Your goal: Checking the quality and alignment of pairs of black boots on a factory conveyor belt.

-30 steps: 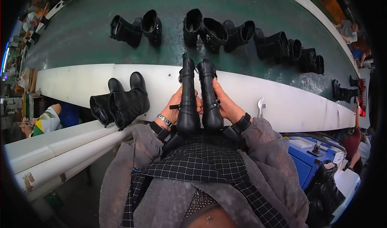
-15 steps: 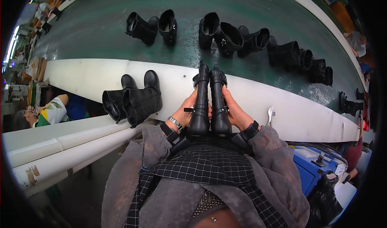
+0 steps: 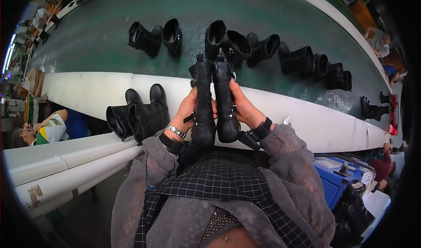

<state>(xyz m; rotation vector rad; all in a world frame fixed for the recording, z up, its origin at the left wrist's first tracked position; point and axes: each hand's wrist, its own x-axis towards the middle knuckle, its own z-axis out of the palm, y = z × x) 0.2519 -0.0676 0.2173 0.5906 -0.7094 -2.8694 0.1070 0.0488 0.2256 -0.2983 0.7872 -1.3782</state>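
Note:
Two black boots with straps and buckles are held side by side in front of me, shafts pointing away and toes toward my body. My left hand (image 3: 187,108) is closed around the left boot (image 3: 203,103), with a metal watch at its wrist. Around the right boot (image 3: 225,101) my right hand (image 3: 246,106) is closed, its thumb along the shaft's outer side. A narrow gap separates the two boots, and some fingertips show in it. Their shaft tops reach over the edge of the green surface.
On the white ledge (image 3: 272,112) to my left stands a pair of black boots (image 3: 149,114). Several black boots (image 3: 237,47) stand in a row across the green belt (image 3: 184,2). A blue machine (image 3: 329,182) is at my right. People sit or stand at both far sides.
Both hands have carried the held boots slightly left and tilted them a little apart. The view has shifted, so the boots on the belt appear farther left and lower.

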